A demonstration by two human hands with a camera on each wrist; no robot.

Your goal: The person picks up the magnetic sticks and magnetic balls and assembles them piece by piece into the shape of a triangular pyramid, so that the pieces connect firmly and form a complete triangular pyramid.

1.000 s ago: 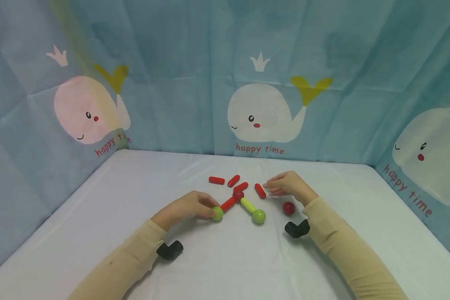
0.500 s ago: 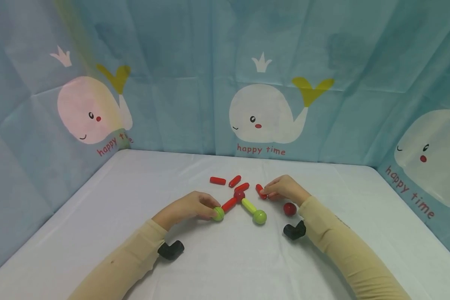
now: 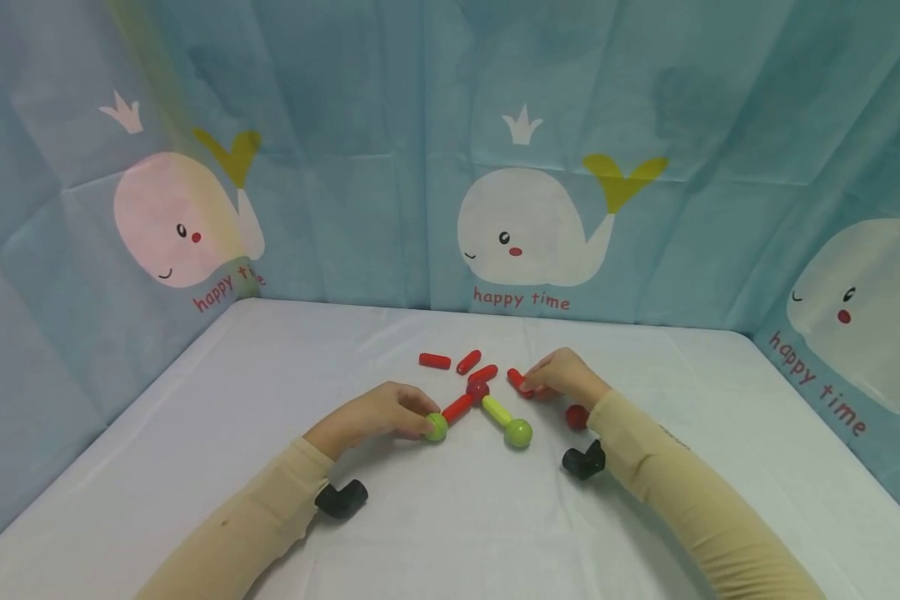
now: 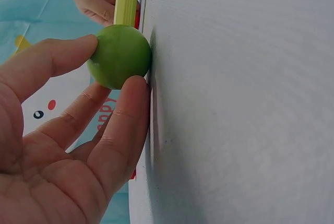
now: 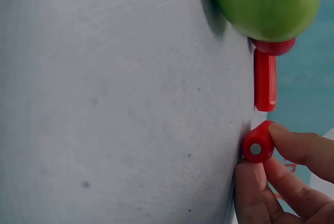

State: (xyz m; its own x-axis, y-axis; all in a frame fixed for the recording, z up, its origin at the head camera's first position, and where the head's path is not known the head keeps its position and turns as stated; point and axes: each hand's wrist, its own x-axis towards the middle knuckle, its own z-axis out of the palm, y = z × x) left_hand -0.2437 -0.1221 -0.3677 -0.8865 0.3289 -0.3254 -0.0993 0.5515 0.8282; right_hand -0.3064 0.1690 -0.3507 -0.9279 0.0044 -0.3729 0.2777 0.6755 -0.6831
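My left hand (image 3: 386,412) pinches a green ball (image 3: 437,427) between thumb and fingertips; the left wrist view shows this grip close up. That ball sits at the end of a red rod (image 3: 457,409), which runs to a dark red ball (image 3: 477,389). From there a yellow-green rod (image 3: 497,411) leads to a second green ball (image 3: 518,432). Thumb and fingers of my right hand (image 3: 568,377) hold another red rod (image 5: 259,141) low at the tabletop, with a round silver end facing the right wrist camera.
Beyond the joined pieces lie several loose red rods, one (image 3: 435,361) to the left. A loose red ball (image 3: 577,417) rests beside the right sleeve, which partly covers it. Black wrist pieces (image 3: 341,500) jut from both wrists over the white tabletop (image 3: 435,525). A blue whale-print curtain (image 3: 345,225) surrounds the table.
My right hand has moved left and taken hold of the red rod beside it. My left hand keeps its pinch on the green ball, and the joined pieces stay put.
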